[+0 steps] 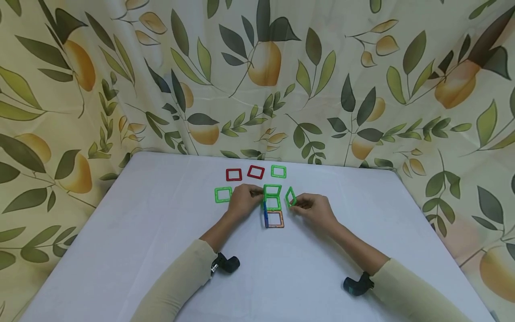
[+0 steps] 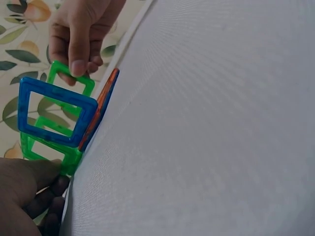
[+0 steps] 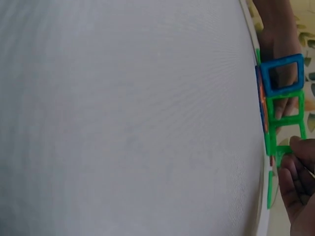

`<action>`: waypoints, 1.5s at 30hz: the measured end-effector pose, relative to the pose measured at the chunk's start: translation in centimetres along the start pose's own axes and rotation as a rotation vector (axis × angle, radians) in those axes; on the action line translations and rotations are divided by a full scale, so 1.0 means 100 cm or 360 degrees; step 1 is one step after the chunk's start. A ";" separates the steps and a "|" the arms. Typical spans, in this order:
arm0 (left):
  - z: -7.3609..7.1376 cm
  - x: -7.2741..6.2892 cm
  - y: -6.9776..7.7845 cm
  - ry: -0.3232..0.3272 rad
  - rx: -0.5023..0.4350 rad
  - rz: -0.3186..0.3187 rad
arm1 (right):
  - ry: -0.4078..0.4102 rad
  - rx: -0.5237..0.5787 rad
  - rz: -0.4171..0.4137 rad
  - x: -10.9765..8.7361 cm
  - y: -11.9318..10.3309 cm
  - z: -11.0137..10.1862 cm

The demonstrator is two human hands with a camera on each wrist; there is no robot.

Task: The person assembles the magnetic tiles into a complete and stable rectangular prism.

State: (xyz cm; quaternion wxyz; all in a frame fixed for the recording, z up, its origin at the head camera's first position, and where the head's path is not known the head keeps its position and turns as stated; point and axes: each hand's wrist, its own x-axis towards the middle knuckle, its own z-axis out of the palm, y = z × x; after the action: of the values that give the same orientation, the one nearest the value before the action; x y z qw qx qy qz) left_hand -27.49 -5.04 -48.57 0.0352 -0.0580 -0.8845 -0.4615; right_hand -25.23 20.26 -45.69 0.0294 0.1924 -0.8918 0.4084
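Observation:
In the head view several square magnetic tiles are joined in front of me. A green tile (image 1: 273,209) lies flat behind an orange tile (image 1: 276,226). A blue tile (image 2: 59,89) stands upright along the left edge, and another green tile (image 1: 272,186) rises at the back. My left hand (image 1: 243,200) is at the left side of this build, its thumb and fingers pinching a green tile there. On the right, my right hand (image 1: 315,210) pinches a separate green tile (image 1: 286,197) by its edge, tilted and close beside the build.
Behind the build lie two red tiles (image 1: 227,175) and a green tile (image 1: 279,176). One more green tile (image 1: 216,195) lies left of my left hand. The white-covered table (image 1: 161,250) ends at a leaf-and-fruit patterned curtain (image 1: 241,107).

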 end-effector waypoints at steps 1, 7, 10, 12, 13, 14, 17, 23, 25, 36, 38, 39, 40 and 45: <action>0.000 0.000 0.000 0.0000 -0.0002 0.0006 | -0.0003 0.0005 -0.0009 0.000 -0.001 0.001; 0.001 -0.001 -0.001 0.0016 0.0004 0.0010 | -0.0029 0.0011 -0.0044 0.000 -0.002 0.006; 0.001 -0.001 -0.001 0.0019 0.0007 0.0005 | -0.0030 0.0002 -0.0056 0.000 -0.003 0.009; 0.001 -0.001 -0.001 0.0018 0.0004 0.0003 | -0.0025 0.0000 -0.0067 0.001 -0.003 0.010; 0.001 -0.001 -0.002 0.0015 0.0006 0.0010 | -0.0027 -0.0002 -0.0072 0.001 -0.004 0.011; 0.001 -0.001 -0.002 0.0015 0.0006 0.0013 | -0.0029 -0.0004 -0.0083 0.001 -0.005 0.011; 0.000 -0.001 -0.002 0.0012 0.0011 0.0019 | -0.0046 -0.0001 -0.0083 0.002 -0.007 0.013; 0.000 -0.001 -0.002 0.0013 0.0012 0.0026 | -0.0062 -0.0036 -0.0082 0.004 -0.010 0.017; 0.000 -0.001 -0.001 0.0014 0.0013 0.0026 | -0.0067 -0.0039 -0.0077 0.004 -0.010 0.018; 0.000 -0.002 -0.001 0.0025 -0.0005 0.0035 | -0.0116 -0.0015 -0.0050 0.008 -0.013 0.022; 0.000 -0.002 -0.001 0.0023 -0.0007 0.0033 | -0.0118 -0.0021 -0.0048 0.008 -0.013 0.023; 0.000 -0.003 -0.001 0.0021 -0.0009 0.0032 | -0.0118 -0.0026 -0.0048 0.009 -0.013 0.023; 0.000 -0.003 -0.001 0.0020 -0.0009 0.0031 | -0.0116 -0.0035 -0.0051 0.009 -0.013 0.024; -0.001 -0.003 -0.001 0.0017 -0.0009 0.0028 | -0.0097 -0.0071 -0.0065 0.011 -0.013 0.025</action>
State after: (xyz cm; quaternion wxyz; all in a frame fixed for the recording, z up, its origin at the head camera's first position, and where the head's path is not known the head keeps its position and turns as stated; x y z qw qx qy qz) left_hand -27.20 -5.17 -48.65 0.0438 -0.0635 -0.8825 -0.4639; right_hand -25.50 17.35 -46.18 0.0147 0.2222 -0.8970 0.3818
